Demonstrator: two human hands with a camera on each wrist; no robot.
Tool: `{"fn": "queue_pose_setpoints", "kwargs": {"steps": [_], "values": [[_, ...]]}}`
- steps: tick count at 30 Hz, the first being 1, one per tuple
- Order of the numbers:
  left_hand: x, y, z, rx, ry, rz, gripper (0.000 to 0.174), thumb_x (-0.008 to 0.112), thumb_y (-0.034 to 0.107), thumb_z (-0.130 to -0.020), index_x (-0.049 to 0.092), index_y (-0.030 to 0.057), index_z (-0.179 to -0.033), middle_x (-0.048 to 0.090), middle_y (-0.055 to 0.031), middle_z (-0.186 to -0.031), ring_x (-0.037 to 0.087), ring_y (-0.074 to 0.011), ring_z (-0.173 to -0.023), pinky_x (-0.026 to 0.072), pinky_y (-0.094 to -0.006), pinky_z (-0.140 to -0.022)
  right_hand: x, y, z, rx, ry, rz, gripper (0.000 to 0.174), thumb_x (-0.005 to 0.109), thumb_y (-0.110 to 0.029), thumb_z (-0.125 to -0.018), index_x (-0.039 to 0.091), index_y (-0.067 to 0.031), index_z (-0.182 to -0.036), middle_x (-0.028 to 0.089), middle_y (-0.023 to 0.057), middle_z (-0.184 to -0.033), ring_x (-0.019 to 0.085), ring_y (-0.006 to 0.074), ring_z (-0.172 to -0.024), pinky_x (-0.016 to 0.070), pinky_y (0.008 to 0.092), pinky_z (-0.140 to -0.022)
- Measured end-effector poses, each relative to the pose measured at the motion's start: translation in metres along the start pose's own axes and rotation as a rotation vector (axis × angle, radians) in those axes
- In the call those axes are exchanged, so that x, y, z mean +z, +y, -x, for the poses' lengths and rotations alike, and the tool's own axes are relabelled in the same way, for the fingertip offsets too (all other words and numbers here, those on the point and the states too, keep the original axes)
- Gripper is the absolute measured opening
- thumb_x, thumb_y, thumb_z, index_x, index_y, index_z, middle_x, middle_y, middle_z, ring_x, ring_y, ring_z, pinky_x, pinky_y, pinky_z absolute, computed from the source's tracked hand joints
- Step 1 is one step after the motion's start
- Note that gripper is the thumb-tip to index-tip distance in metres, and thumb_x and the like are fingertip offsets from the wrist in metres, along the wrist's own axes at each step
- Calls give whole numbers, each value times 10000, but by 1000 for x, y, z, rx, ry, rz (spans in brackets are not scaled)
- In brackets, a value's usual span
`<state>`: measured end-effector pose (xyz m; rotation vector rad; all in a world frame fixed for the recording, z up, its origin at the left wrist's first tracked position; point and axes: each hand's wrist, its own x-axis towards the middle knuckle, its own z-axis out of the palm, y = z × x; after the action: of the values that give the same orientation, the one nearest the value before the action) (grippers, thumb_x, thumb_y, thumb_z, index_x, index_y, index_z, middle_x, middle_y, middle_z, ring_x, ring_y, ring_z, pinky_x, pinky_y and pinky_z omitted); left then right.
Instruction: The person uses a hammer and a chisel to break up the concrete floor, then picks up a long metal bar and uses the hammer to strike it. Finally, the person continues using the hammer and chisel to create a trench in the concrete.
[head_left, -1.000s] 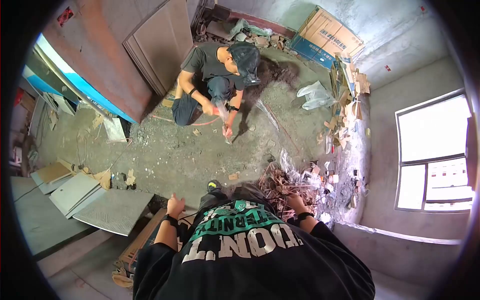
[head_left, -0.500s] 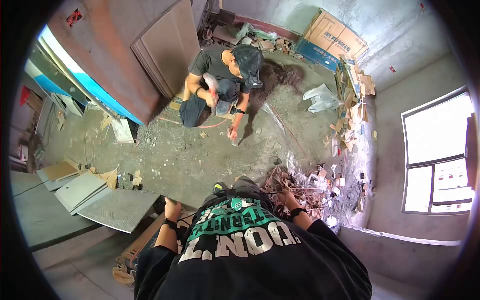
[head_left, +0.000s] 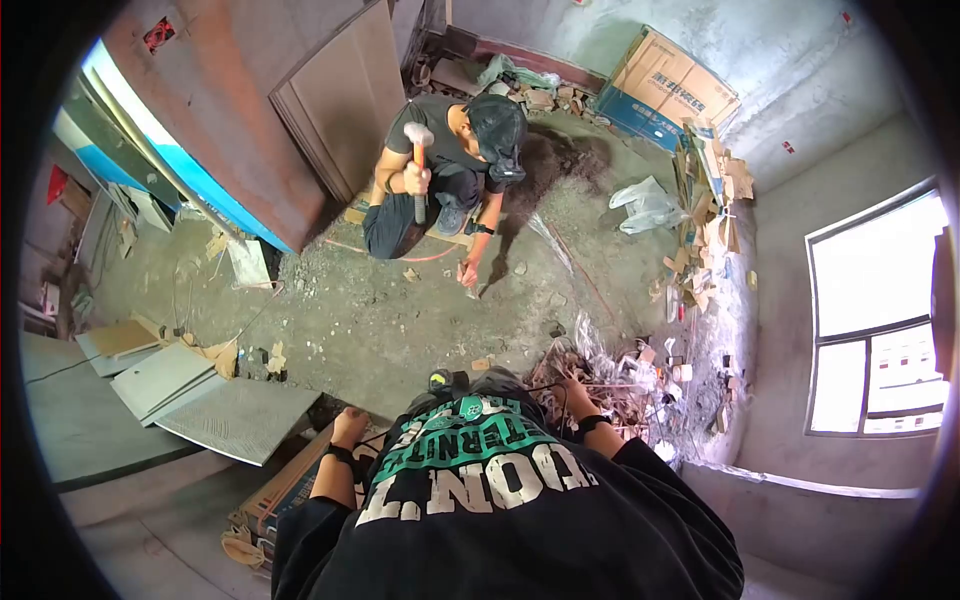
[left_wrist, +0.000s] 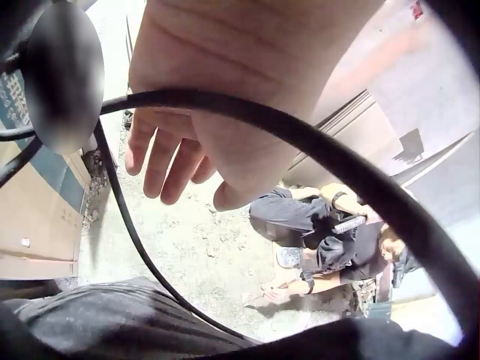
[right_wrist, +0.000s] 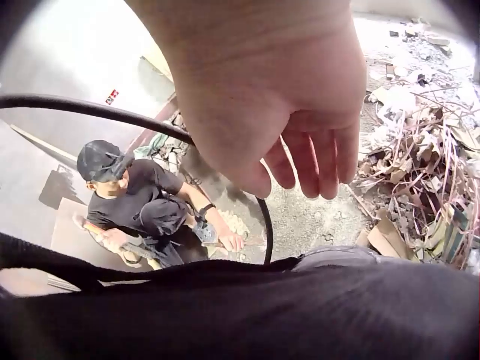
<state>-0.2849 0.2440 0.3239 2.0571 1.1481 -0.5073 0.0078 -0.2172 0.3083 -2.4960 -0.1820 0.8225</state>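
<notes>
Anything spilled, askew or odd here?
Yes. A scrap heap sprawls tangled and loose across the floor near the right hand. Past the left hand, pale panels lie fanned unevenly, not squarely stacked. A dark floor patch beside the crouching person also stands out: damp or dirt, can't tell.

Dusty floor (head_left: 340,310), bare wall (head_left: 779,290), bright window (head_left: 840,280), perhaps a building (head_left: 908,352) outside

Left grip (left_wrist: 225,146) relaxed, right grip (right_wrist: 281,112) seemingly loose

The loose black shirt (head_left: 520,550) has white letters (head_left: 458,493) and a green band (head_left: 472,450). Also worn are black wristbands (head_left: 340,454), black cables (left_wrist: 225,103) and grey trousers (left_wrist: 124,311).
</notes>
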Motion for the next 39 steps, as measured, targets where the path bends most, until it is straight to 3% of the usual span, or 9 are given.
{"fn": "queue_pose_setpoints", "kwargs": {"steps": [2,6,12,20,35,39], "values": [[-4,6,3,5,-11,12,447,580,332,-739,598,-6,-1030,632,-221,-969,604,-342,-944,477,-384,-806,2,6,5,-121,44,74,392,565,-384,-754,614,1,-808,612,154,-686,605,291,-683,461,382,-630],[-2,13,-4,18,-22,36,448,577,315,-727,596,-5,-1041,634,-223,-958,610,-343,-931,477,-382,-806,-10,1,23,-92,-7,26,405,567,-393,-768,595,5,-835,609,166,-714,605,299,-703,457,384,-638],[2,14,-9,41,-19,-4,452,562,308,-727,592,-14,-1044,628,-233,-970,604,-351,-944,474,-387,-814,4,28,12,114,-21,-67,372,582,-357,-774,587,9,-840,609,132,-725,593,245,-683,455,355,-630],[12,3,-10,38,-29,5,447,563,313,-732,599,-11,-1038,624,-227,-992,588,-352,-978,458,-386,-846,4,33,-3,-58,17,43,383,576,-358,-728,630,19,-693,606,125,-620,580,234,-605,455,354,-583],[20,5,-6,10,-17,51,443,584,330,-731,607,-12,-1012,621,-232,-993,587,-344,-985,456,-378,-852,12,61,-8,-93,-20,-37,339,620,-308,-783,593,29,-795,570,86,-624,553,189,-547,431,318,-498],[17,16,-3,12,-25,29,433,574,312,-736,605,-11,-1024,619,-235,-999,584,-348,-989,457,-381,-850,-3,41,3,-75,-67,-7,341,608,-317,-792,595,23,-813,577,103,-637,564,210,-574,442,329,-532]]}}
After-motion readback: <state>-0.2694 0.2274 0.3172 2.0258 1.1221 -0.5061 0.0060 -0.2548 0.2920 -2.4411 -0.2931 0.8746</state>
